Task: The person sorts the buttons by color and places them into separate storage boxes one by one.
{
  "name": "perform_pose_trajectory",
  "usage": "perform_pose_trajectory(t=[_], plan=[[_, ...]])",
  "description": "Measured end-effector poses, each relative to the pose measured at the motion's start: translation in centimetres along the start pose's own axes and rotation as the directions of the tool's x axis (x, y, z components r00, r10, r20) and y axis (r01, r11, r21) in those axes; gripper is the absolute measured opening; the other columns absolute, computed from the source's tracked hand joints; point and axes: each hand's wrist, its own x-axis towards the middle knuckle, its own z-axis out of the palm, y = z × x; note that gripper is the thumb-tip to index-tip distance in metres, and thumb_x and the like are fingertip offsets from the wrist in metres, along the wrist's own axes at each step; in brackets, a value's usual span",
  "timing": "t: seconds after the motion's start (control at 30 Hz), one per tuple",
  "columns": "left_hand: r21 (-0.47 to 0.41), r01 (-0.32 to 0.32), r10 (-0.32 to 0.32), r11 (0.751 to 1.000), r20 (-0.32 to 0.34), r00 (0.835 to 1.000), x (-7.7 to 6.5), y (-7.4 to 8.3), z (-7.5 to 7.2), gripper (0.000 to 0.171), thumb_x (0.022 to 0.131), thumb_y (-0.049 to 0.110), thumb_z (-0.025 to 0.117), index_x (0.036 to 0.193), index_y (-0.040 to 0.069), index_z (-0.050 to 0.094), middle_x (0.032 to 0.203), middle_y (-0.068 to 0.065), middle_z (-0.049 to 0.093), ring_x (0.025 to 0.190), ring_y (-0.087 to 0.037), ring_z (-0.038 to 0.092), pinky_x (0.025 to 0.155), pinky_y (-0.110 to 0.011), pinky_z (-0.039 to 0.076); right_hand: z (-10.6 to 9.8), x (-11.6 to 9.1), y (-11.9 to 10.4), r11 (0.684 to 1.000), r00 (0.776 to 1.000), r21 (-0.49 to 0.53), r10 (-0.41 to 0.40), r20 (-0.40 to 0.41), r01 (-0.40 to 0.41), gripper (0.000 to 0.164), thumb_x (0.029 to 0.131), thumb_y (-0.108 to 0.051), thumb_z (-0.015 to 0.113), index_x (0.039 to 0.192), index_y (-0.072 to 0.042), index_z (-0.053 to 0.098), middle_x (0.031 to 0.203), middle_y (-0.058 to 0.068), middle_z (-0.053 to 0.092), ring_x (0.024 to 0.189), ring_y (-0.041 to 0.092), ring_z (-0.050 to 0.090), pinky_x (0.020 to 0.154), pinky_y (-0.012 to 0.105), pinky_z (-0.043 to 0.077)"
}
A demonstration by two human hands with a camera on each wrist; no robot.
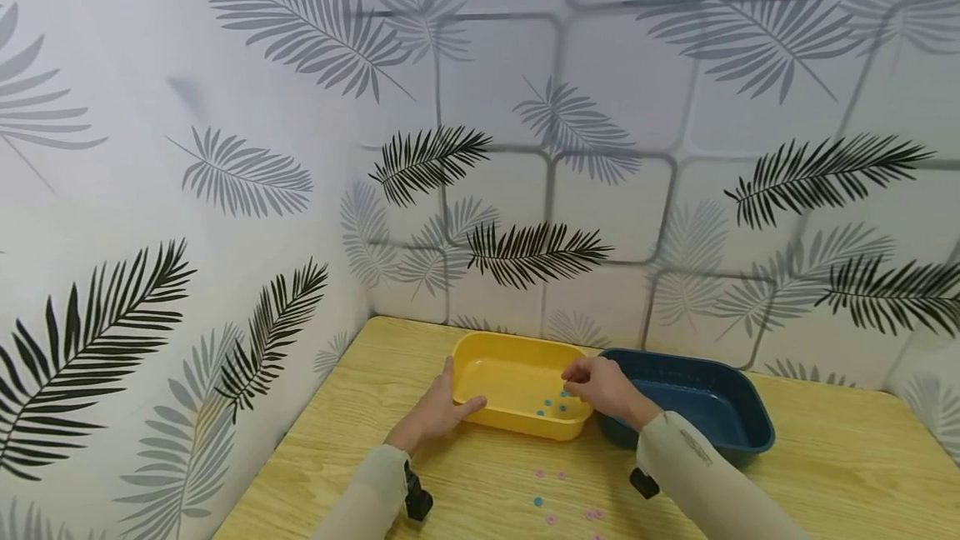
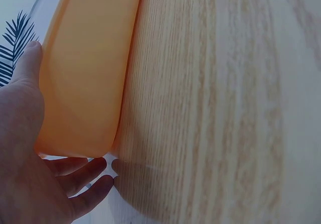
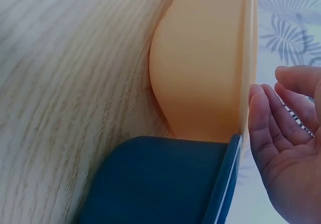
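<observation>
Pale walls (image 1: 622, 215) patterned with grey and black leaves meet a light wood-grain surface (image 1: 360, 407). On it, near the back wall, sits a shallow yellow tray (image 1: 487, 382). Just beside its right end is a deeper navy tray (image 1: 705, 398); whether they touch is unclear. A few small blue pieces (image 1: 563, 408) lie inside the yellow tray, toward its right end. In front, on the surface, are scattered pink pieces (image 1: 551, 518) and a lone blue piece (image 1: 537, 502).

The person's left grip (image 1: 433, 413) holds the yellow tray by its left end, thumb over the front rim. The right grip (image 1: 606, 386) bends its fingers toward the thumb above the tray's right end; whether a piece is pinched there cannot be told.

The yellow tray looks light, fairly stiff and smooth, best steadied by its rim. The pieces look almost weightless and likely to skid; fingertips should pinch them by their edges.
</observation>
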Motion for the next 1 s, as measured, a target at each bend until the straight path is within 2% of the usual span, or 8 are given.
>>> perform_pose_trajectory(t=[0.27,0.5,0.83,1.0], plan=[[-0.013,-0.007,0.007,1.0,0.0,1.0,0.0,0.1,-0.1,0.105,0.087,0.055,0.059,0.151,0.002,-0.006,0.152,-0.028,0.013,0.137,-0.04,0.022,0.107,-0.053,0.023,0.3,-2.0,-0.8,0.99,0.988,0.014,-0.142,0.06,0.141,0.013,0.09,-0.012,0.064,0.1,-0.003,0.067,0.085,-0.003,0.063,0.076,0.012,0.058,0.067,0.029,0.049],[-0.002,-0.003,0.003,1.0,0.0,1.0,0.0,0.1,0.0,0.105,0.087,0.056,0.059,0.151,0.003,-0.006,0.153,-0.026,0.011,0.138,-0.04,0.02,0.108,-0.053,0.022,0.7,-3.7,-1.4,0.969,0.951,0.061,-0.248,0.186,0.241,0.014,0.091,-0.014,0.064,0.102,-0.005,0.067,0.084,-0.004,0.062,0.075,0.014,0.059,0.064,0.028,0.05],[-0.025,-0.008,0.008,1.0,0.001,1.0,-0.1,0.2,0.1,0.103,0.089,0.052,0.06,0.15,0.001,-0.006,0.152,-0.028,0.011,0.138,-0.041,0.021,0.108,-0.053,0.022,2.0,-5.5,-0.8,0.958,0.913,0.063,-0.286,0.291,0.28,0.009,0.088,-0.011,0.068,0.096,-0.006,0.07,0.075,-0.008,0.06,0.064,0.006,0.053,0.059,0.024,0.047],[-0.038,0.002,-0.002,0.999,-0.001,1.0,0.0,0.4,0.1,0.102,0.089,0.05,0.06,0.151,0.002,-0.005,0.153,-0.027,0.011,0.138,-0.04,0.02,0.108,-0.053,0.022,2.6,-5.9,-0.2,0.941,0.875,0.085,-0.336,0.349,0.327,0.01,0.087,-0.013,0.068,0.095,-0.007,0.07,0.069,-0.01,0.057,0.059,0.002,0.048,0.057,0.021,0.045]])
